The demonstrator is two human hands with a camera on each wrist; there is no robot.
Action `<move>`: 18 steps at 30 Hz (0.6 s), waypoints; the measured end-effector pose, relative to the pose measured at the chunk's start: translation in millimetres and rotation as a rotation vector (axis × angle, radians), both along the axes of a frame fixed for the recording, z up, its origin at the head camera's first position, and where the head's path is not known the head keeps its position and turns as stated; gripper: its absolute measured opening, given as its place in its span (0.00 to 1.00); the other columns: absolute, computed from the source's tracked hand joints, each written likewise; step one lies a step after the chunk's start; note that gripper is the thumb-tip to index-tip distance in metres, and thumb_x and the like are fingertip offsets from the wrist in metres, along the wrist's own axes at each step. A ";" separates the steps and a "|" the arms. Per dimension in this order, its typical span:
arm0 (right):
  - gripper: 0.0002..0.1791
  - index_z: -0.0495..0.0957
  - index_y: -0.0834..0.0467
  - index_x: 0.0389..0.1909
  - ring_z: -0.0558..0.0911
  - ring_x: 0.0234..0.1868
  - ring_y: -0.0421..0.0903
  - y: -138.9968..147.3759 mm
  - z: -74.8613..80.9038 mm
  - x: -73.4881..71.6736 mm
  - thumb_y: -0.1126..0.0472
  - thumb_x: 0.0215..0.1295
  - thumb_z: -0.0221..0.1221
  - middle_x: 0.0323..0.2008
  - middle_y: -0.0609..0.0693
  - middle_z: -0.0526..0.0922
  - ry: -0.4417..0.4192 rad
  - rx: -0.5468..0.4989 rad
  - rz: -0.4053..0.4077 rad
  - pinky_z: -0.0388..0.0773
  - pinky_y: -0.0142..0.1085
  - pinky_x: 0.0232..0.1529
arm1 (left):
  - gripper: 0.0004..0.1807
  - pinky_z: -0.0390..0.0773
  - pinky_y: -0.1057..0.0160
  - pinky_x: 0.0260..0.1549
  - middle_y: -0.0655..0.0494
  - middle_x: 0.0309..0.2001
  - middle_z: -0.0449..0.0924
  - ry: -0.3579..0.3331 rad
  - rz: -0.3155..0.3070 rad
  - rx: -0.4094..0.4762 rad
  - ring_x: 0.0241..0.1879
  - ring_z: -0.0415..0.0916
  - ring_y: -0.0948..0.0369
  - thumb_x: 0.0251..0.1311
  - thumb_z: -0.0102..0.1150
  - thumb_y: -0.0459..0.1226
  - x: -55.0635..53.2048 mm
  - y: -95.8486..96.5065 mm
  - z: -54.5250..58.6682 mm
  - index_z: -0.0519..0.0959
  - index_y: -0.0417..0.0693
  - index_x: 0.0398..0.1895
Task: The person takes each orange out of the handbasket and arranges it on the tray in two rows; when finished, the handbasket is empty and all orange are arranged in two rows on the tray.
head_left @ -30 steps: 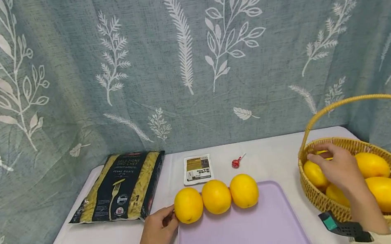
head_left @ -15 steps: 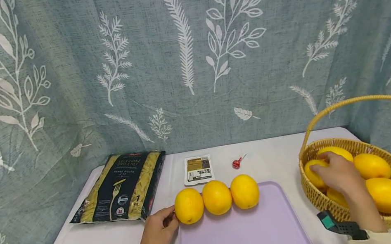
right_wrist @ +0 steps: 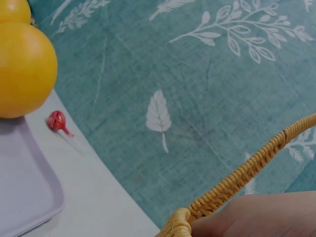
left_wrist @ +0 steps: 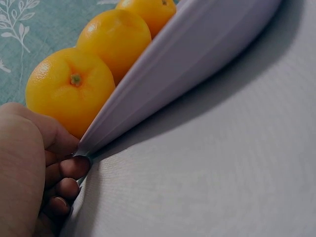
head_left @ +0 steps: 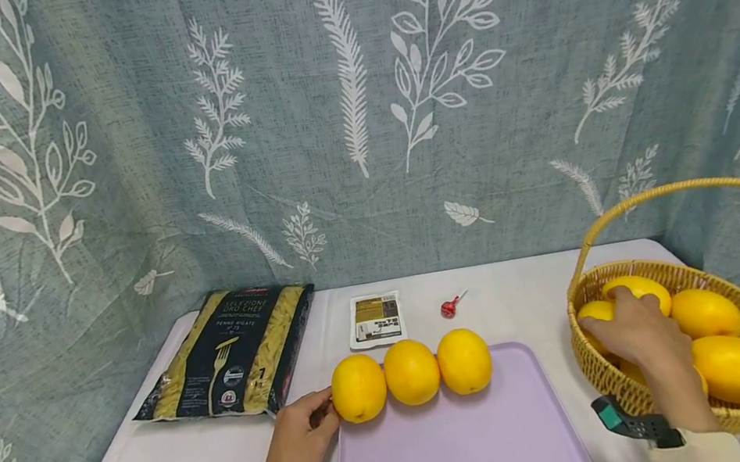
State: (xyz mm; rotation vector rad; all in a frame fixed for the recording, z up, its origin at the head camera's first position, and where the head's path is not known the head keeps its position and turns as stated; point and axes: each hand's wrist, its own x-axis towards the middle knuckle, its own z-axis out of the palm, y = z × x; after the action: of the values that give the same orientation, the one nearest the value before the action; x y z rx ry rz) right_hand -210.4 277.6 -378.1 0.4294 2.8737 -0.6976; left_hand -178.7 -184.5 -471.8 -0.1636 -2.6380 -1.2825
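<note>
My left hand (head_left: 300, 442) is at the far left corner of a lavender tray (head_left: 457, 447), beside the leftmost of three oranges (head_left: 358, 388) lined along its far edge. Thumb and fingers pinch the tray's corner, as the left wrist view shows, with the thumb close against the nearest orange (left_wrist: 74, 96). My right hand (head_left: 643, 334) reaches down into a wicker basket (head_left: 592, 373), over a yellow fruit (head_left: 596, 310) at its left side. Its fingertips are mostly hidden among the fruit, so I cannot tell whether they grip it. Other yellow, oval fruits (head_left: 737, 369) lie around it.
The basket's tall handle (head_left: 683, 185) arches over the right hand. A pasta bag (head_left: 231, 353) lies at the back left. Behind the tray are a flat packet (head_left: 376, 320) and a red lollipop (head_left: 449, 307). A leaf-patterned curtain (head_left: 299, 130) hangs at the table's far edge.
My right hand has sunk lower into the basket and shifted slightly toward me, uncovering the fruit at the back. The left hand, tray and oranges stay in place.
</note>
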 end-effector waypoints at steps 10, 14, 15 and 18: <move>0.55 0.50 0.68 0.75 0.73 0.50 0.74 1.1 0.7 -1.8 0.29 0.65 0.49 0.61 0.78 0.65 -0.065 0.011 0.009 0.69 0.65 0.44 | 0.18 0.74 0.68 0.29 0.61 0.27 0.77 -0.004 -0.008 0.020 0.29 0.71 0.64 0.59 0.63 0.27 0.9 1.9 0.7 0.83 0.34 0.54; 0.53 0.51 0.67 0.75 0.73 0.51 0.73 1.5 0.6 -1.8 0.31 0.65 0.50 0.62 0.78 0.66 -0.051 0.004 0.002 0.68 0.66 0.44 | 0.18 0.73 0.68 0.28 0.60 0.26 0.77 0.010 -0.016 0.037 0.28 0.71 0.65 0.58 0.63 0.27 1.8 2.7 1.8 0.83 0.33 0.53; 0.53 0.50 0.67 0.76 0.73 0.51 0.73 1.5 0.6 -1.9 0.31 0.65 0.50 0.63 0.78 0.65 -0.050 -0.001 -0.001 0.68 0.67 0.45 | 0.18 0.73 0.68 0.28 0.60 0.26 0.77 0.016 -0.018 0.033 0.28 0.70 0.65 0.58 0.63 0.27 2.0 2.7 2.3 0.83 0.33 0.53; 0.53 0.50 0.66 0.76 0.72 0.53 0.73 1.3 0.7 -2.3 0.30 0.65 0.49 0.64 0.77 0.64 -0.045 -0.022 -0.013 0.66 0.69 0.47 | 0.18 0.73 0.69 0.28 0.61 0.26 0.77 0.020 -0.017 0.031 0.28 0.70 0.66 0.58 0.63 0.27 2.7 2.9 4.0 0.84 0.33 0.53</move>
State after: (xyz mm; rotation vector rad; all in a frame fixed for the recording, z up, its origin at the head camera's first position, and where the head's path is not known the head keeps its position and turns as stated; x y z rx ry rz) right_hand -212.7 278.9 -377.4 0.4548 2.8207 -0.7116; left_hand -176.0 -181.6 -467.8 -0.1934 -2.6037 -1.3200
